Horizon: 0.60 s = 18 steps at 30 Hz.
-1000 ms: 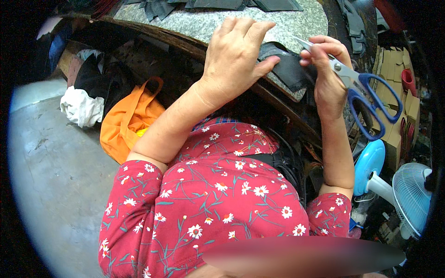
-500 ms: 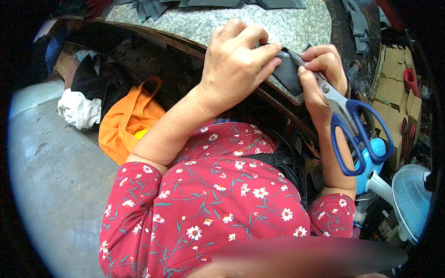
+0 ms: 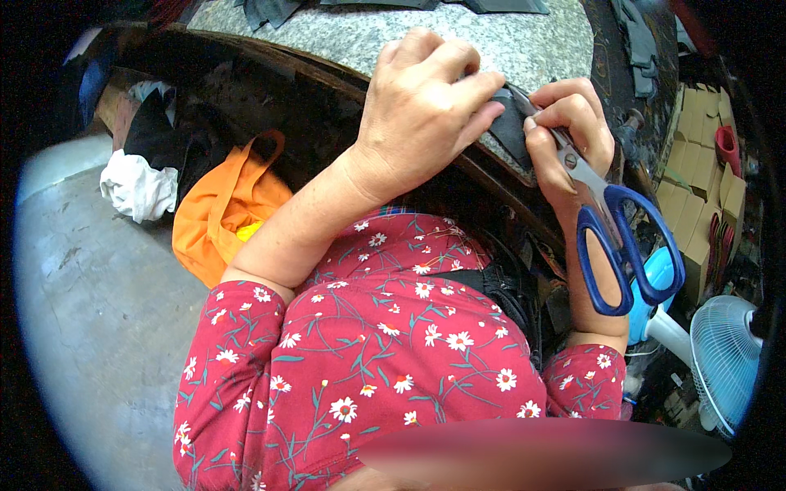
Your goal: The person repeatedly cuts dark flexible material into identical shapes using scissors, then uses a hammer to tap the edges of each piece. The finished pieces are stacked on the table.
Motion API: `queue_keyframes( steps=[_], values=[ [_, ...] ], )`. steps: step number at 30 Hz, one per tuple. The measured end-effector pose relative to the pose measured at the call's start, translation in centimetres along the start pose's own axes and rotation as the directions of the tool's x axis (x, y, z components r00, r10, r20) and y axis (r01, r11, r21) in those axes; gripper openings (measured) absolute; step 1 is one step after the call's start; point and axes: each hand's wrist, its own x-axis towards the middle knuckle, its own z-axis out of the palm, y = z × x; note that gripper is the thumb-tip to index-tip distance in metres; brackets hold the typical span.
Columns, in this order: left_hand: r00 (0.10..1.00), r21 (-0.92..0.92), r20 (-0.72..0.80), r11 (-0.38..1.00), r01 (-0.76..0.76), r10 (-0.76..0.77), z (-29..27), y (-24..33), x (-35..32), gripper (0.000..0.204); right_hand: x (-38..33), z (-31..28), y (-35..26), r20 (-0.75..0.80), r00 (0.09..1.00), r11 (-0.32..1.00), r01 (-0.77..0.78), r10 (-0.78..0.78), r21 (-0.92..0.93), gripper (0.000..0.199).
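The right hand (image 3: 588,135) is closed around the steel blades of the large scissors with blue loop handles (image 3: 591,182), with no finger in the loops, which hang over the forearm. Just beside it, the left hand (image 3: 426,114) curls at the left edge of a flat, dark grey, flexible-looking piece (image 3: 511,131), which lies between the hands at the near edge of a speckled grey stone slab (image 3: 540,41). The step in hand looks like lining up or steadying this piece by fingertip; the next move seems to call for a firm hold, with the blade points kept clear of the left fingers. Whether the left thumb and fingers pinch the piece I cannot tell: their tips are hidden, as is part of the piece. The blade points are hard to make out against it. Farther off, more dark pieces (image 3: 503,5) are cut off by the upper edge.
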Motion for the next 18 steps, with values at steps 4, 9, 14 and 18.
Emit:
queue_keyframes(
  steps=[4,9,14,18],
  values=[
    [0.996,0.086,0.022,0.993,0.082,-0.084,-0.8,0.0,-0.1,0.030,0.5,0.1,-0.4,0.032,0.999,0.999,0.031,-0.030,-0.042,0.014],
    [1.000,0.046,-0.002,0.999,-0.025,0.025,-0.8,-0.2,-0.3,0.027,0.0,0.2,-0.3,-0.016,1.000,1.000,-0.013,0.013,-0.015,0.015],
    [1.000,0.059,-0.007,0.998,-0.024,0.024,-0.6,-0.1,-0.5,0.026,-0.6,0.4,0.2,-0.071,0.996,0.998,-0.053,0.056,0.039,0.015],
    [1.000,0.062,-0.011,0.998,-0.026,0.027,-0.6,0.1,-0.6,0.025,-0.4,0.4,0.2,-0.053,0.999,1.000,-0.004,0.004,0.018,0.015]
  ],
)
